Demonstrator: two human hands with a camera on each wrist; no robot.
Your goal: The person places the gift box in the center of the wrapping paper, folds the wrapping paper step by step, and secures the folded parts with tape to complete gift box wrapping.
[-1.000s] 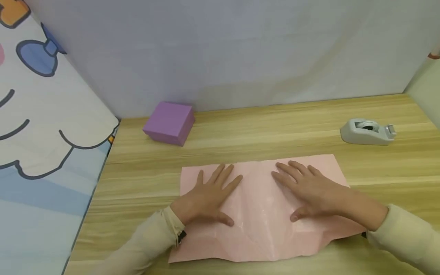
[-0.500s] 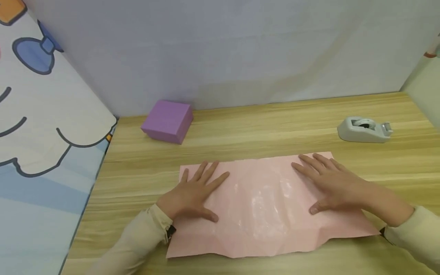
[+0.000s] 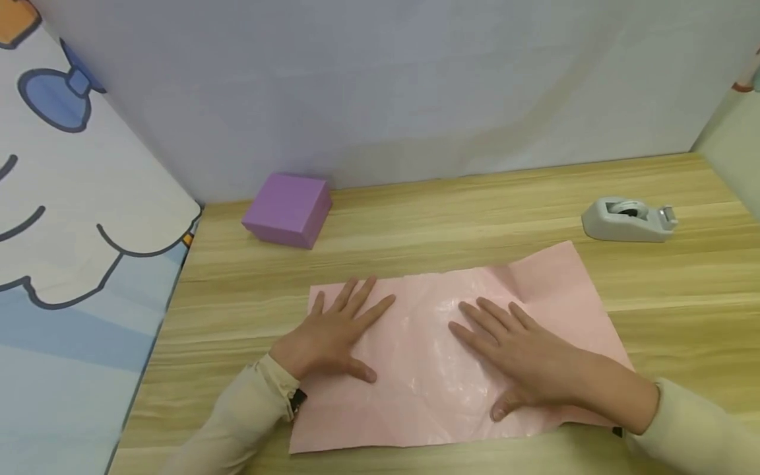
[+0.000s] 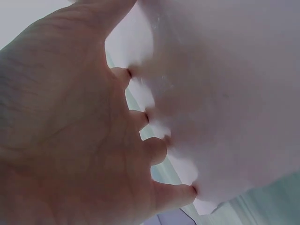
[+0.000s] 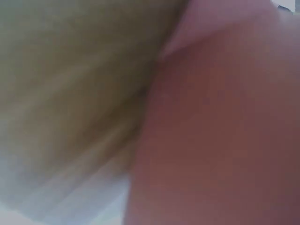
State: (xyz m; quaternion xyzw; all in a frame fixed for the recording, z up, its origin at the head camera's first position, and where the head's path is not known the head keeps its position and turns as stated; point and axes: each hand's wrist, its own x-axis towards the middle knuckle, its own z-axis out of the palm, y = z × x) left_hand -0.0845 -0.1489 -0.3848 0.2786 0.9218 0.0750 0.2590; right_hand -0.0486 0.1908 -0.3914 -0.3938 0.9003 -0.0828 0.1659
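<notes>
A creased sheet of pink paper (image 3: 427,396) with a shiny surface lies on the wooden table. My left hand (image 3: 332,336) rests on its left part, fingers spread and straight. Toward the middle right of the sheet, my right hand (image 3: 522,356) touches the paper with its fingers extended. Behind that hand, the sheet's far right corner rises in a fold. The left wrist view shows my left palm (image 4: 84,126) with its fingertips against the paper (image 4: 234,108). In the right wrist view everything is blurred, and the fingers cannot be made out.
A purple box (image 3: 287,210) stands at the back left of the table (image 3: 445,224). At the back right sits a grey tape dispenser (image 3: 629,220) with a roll in it. A pale cloth wall (image 3: 415,92) rises behind the table, and a cartoon-printed cloth (image 3: 89,231) hangs at the left.
My right hand first slid right across the paper, then came back left and nearer. The sheet's far right corner has lifted into a fold. My left hand shifted slightly left, then stayed.
</notes>
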